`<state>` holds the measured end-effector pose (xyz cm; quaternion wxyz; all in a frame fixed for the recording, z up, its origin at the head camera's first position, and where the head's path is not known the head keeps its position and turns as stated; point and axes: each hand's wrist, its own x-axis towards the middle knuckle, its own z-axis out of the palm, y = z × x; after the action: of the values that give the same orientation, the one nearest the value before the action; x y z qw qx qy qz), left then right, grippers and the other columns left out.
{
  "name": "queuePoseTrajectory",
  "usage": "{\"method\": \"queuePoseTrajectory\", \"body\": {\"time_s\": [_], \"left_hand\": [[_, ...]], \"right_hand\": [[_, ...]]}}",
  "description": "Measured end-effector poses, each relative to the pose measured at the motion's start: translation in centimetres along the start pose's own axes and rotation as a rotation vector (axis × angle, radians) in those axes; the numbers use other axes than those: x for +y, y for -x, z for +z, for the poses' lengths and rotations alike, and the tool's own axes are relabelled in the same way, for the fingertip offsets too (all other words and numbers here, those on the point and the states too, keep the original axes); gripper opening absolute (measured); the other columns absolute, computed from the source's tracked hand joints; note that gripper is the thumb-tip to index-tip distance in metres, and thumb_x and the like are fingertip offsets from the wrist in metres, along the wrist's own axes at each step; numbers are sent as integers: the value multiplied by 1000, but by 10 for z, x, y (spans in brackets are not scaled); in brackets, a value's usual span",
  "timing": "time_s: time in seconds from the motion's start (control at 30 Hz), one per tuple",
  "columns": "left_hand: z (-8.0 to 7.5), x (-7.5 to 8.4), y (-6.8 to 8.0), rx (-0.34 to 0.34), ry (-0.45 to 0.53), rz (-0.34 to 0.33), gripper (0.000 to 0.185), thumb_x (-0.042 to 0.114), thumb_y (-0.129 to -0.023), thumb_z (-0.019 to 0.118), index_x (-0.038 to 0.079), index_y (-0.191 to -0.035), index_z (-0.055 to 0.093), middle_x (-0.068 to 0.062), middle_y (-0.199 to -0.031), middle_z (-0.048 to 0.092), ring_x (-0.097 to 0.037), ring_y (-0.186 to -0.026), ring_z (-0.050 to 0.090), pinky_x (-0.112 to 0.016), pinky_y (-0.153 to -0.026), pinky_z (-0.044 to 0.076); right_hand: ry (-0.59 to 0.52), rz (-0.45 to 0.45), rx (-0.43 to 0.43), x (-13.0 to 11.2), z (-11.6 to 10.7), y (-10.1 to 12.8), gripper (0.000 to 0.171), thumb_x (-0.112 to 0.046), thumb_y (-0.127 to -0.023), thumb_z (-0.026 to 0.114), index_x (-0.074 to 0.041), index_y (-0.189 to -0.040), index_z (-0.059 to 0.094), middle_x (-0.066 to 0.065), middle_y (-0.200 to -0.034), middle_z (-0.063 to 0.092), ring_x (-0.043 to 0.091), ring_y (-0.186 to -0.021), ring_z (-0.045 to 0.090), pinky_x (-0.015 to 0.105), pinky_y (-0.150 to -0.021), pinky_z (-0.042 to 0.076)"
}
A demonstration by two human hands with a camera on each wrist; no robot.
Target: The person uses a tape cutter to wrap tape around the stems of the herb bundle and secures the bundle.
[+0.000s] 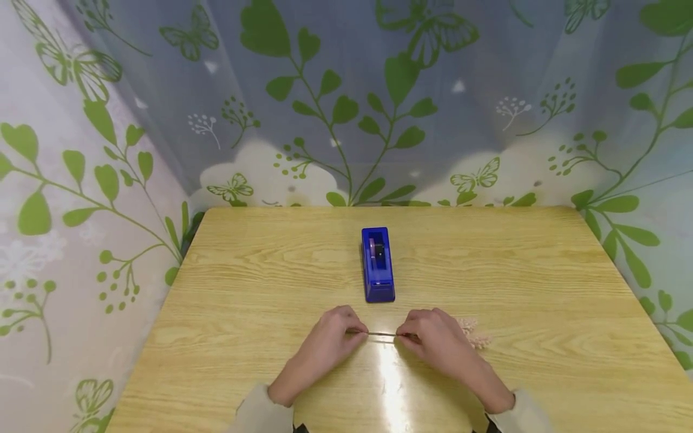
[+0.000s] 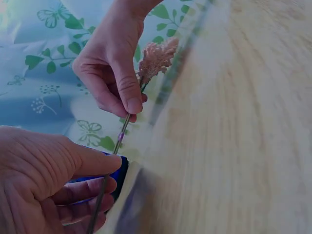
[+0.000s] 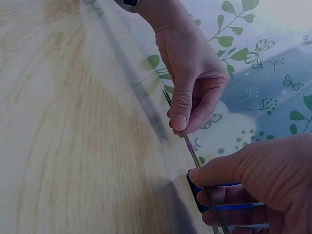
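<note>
Two thin dark flower stems (image 1: 382,334) lie side by side across the gap between my hands, low over the table. Pale pink flower heads (image 2: 158,58) sit at their right end, past my right hand. My left hand (image 1: 331,338) pinches the stems between thumb and fingers near their bare end. On the flower side, the right hand (image 1: 440,340) pinches them too. Between the hands, a small purple band (image 3: 190,146) wraps the stems. A blue tape dispenser (image 1: 380,292) with a roll inside stands just beyond both hands.
The wooden table (image 1: 260,270) has a light grain and a bright reflection near its front. A curtain (image 1: 335,120) with green leaves and butterflies hangs behind the back edge and along both sides.
</note>
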<state>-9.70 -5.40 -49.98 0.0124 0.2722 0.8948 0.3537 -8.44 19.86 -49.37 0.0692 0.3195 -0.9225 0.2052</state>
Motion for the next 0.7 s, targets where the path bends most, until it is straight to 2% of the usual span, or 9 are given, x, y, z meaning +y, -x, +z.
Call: {"method": "queuePoseTrajectory", "body": {"time_s": [0.17, 0.27, 0.43, 0.7], "left_hand": [[5, -4, 3, -2, -112, -1, 4, 14, -85, 88, 15, -84, 83, 4, -90, 70, -11, -86, 58, -23, -77, 53], [6, -7, 2, 0, -144, 16, 5, 15, -84, 89, 16, -82, 84, 3, -92, 70, -12, -87, 57, -23, -77, 52], [8, -10, 1, 6, -144, 24, 5, 16, -83, 89, 17, -81, 84, 2, -93, 70, -12, -86, 57, -22, -74, 51], [9, -10, 1, 7, -133, -40, 4, 16, -86, 88, 16, -83, 84, 2, -92, 69, -12, -86, 56, -21, -72, 49]], "right_hand": [[-1, -23, 11, 3, 6, 1, 9, -14, -84, 87, -23, -85, 83, -14, -79, 69, -1, -68, 58, 25, -64, 49], [-11, -29, 18, 6, 9, 2, 10, -13, -84, 88, -22, -83, 84, -13, -79, 70, 1, -70, 61, 26, -65, 51], [-33, 0, 6, 10, 13, 4, 9, -14, -81, 90, -21, -82, 84, -14, -78, 69, 1, -71, 62, 28, -67, 53], [-114, 26, 15, 14, 14, 6, 6, -14, -84, 88, -18, -83, 84, -12, -77, 68, -2, -68, 59, 17, -58, 51]]}}
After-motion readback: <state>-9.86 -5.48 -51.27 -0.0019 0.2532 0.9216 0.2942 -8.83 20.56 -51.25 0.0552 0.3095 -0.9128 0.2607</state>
